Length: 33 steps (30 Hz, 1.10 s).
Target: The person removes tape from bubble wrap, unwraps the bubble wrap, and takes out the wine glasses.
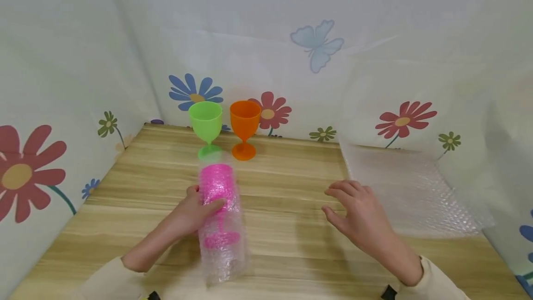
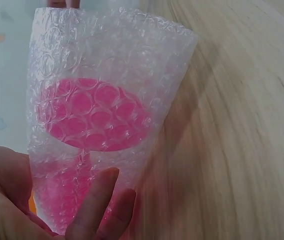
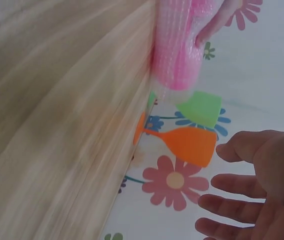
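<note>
A pink plastic goblet [image 1: 218,180] lies rolled in clear bubble wrap [image 1: 225,263], its base toward the near side in the head view. My left hand [image 1: 187,214] grips this bundle from the left, thumb across the top. The left wrist view shows the pink base [image 2: 94,115] through the bubbles, with fingers [image 2: 93,202] curled against the wrap. To the right, my right hand [image 1: 360,214] hovers over the table holding nothing, its fingers spread apart in the right wrist view. A loose bubble wrap sheet [image 1: 416,193] lies beside it.
At the table's back edge stand a green goblet [image 1: 206,124] and an orange goblet [image 1: 244,121], both upright and unwrapped. The wooden table [image 1: 283,189] meets a white curtain [image 1: 258,40] printed with flowers and a butterfly.
</note>
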Available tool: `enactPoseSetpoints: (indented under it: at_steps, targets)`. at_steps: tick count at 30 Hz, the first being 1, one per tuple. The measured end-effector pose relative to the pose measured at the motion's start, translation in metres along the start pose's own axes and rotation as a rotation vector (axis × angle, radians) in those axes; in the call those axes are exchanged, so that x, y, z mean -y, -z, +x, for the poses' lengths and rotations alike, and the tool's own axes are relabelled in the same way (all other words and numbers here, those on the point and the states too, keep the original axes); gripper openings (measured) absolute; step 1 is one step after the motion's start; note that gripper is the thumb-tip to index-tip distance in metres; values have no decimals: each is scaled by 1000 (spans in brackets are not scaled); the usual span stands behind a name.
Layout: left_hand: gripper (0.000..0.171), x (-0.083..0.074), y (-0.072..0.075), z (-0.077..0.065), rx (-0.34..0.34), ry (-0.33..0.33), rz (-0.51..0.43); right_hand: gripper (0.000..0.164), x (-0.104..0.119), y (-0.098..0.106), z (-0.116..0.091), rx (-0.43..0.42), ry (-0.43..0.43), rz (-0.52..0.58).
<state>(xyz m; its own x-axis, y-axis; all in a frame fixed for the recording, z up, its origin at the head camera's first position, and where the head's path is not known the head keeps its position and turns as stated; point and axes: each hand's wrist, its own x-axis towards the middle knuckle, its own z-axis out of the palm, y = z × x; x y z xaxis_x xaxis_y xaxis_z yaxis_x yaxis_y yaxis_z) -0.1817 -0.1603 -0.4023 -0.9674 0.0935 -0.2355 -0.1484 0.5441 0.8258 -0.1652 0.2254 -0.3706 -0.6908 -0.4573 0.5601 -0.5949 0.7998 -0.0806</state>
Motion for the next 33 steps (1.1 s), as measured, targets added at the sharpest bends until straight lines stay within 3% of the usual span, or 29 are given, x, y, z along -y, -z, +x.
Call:
enactPoseSetpoints:
  at_steps: [13, 25, 33]
  targets:
    - [94, -17, -24, 7, -36, -39, 22, 32, 23, -14, -4, 35, 64, 43]
    - [99, -29, -40, 17, -24, -27, 51, 30, 46, -26, -7, 107, 128, 74]
    - [96, -35, -51, 21, -21, -23, 3, 30, 60, -36, -3, 122, 170, 87]
